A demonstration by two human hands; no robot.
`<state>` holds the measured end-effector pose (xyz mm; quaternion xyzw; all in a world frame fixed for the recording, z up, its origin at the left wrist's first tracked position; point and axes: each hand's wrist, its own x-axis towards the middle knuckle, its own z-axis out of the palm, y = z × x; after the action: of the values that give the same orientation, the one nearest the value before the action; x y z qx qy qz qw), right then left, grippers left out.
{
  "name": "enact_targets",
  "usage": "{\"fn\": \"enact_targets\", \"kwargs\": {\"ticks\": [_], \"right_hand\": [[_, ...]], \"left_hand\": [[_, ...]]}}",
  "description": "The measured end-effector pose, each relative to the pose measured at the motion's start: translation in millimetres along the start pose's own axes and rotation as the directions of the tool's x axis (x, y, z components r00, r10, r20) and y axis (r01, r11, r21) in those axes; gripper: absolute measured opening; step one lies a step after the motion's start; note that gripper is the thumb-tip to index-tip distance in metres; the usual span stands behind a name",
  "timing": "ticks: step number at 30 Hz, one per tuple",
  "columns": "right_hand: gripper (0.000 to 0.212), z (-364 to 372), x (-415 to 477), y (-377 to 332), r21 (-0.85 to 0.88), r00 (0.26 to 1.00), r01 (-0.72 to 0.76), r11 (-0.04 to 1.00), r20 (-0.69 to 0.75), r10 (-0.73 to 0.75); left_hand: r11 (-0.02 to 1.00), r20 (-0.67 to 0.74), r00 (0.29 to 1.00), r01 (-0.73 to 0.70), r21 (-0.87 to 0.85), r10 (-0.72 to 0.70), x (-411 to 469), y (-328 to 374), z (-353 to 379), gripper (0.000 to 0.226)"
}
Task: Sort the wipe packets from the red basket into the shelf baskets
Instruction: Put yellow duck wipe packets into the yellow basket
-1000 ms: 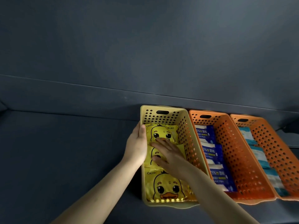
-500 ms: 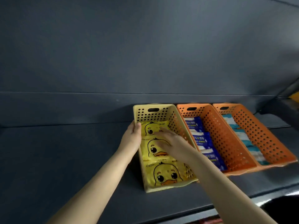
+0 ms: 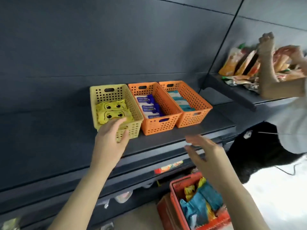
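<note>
Three baskets stand side by side on the dark shelf (image 3: 191,131). The yellow basket (image 3: 134,112) holds yellow duck wipe packets (image 3: 113,112). The middle orange basket (image 3: 159,125) holds blue-and-white packets (image 3: 149,107). The right orange basket (image 3: 199,103) holds teal-and-white packets (image 3: 179,100). My left hand (image 3: 110,138) is open in front of the yellow basket's near wall, holding nothing. My right hand (image 3: 202,151) hovers open and empty below the shelf edge, above the red basket (image 3: 176,196). That red basket on the floor contains several teal and yellow packets (image 3: 202,206).
Another person in a white top (image 3: 292,117) stands at the right, their arms reaching to a higher side shelf (image 3: 232,92) stacked with snack bags (image 3: 239,63). A lower shelf edge (image 3: 116,180) runs beneath my arms. A black object (image 3: 259,146) sits right of the red basket.
Both hands have pulled out of and away from the yellow basket. My view has drawn back and turned right, so the red basket and the other person now show.
</note>
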<state>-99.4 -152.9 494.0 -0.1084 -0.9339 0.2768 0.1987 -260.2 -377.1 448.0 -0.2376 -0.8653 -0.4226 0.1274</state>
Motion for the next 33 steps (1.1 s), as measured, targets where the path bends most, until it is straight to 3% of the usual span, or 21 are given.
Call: {"fn": "enact_targets", "kwargs": {"ticks": [2,6,8,13,17,22,26,33], "right_hand": [[0.027,-11.7,-52.6,21.4,-0.011,0.997,-0.073,0.997,0.017,0.073],[0.026,-16.2,-141.6,71.9,0.003,0.951,-0.297,0.955,0.086,0.296],[0.025,-12.5,-174.9,98.5,0.007,0.920,-0.373,0.928,0.131,0.369],[0.021,3.6,-212.1,180.1,0.006,0.846,-0.513,0.858,0.175,0.504],[0.027,25.6,-205.0,249.4,-0.003,0.781,-0.605,0.796,0.195,0.594],[0.033,53.6,-190.0,340.9,0.007,0.663,-0.729,0.685,0.257,0.703],[0.026,71.8,-183.1,408.6,0.007,0.577,-0.799,0.601,0.290,0.764],[0.031,123.6,-154.6,517.1,-0.123,0.492,-0.827,0.548,0.313,0.812]], "left_hand": [[0.996,0.032,0.997,-0.072,-0.050,0.074,-43.8,20.7,24.9,0.034],[0.991,0.224,0.967,-0.105,-0.089,0.123,-117.7,44.4,82.6,0.033],[0.993,0.317,0.944,-0.065,-0.094,0.092,-145.7,50.2,110.4,0.031],[0.996,0.562,0.826,0.072,-0.055,-0.029,-190.0,52.8,185.7,0.052],[0.982,0.695,0.708,0.189,-0.011,-0.128,-194.1,48.8,248.7,0.033],[0.945,0.775,0.570,0.311,0.102,-0.272,-188.5,52.4,310.3,0.031],[0.925,0.824,0.460,0.328,0.190,-0.332,-182.7,47.1,357.1,0.032],[0.821,0.809,0.312,0.470,0.325,-0.499,-181.0,-0.7,471.0,0.030]]}}
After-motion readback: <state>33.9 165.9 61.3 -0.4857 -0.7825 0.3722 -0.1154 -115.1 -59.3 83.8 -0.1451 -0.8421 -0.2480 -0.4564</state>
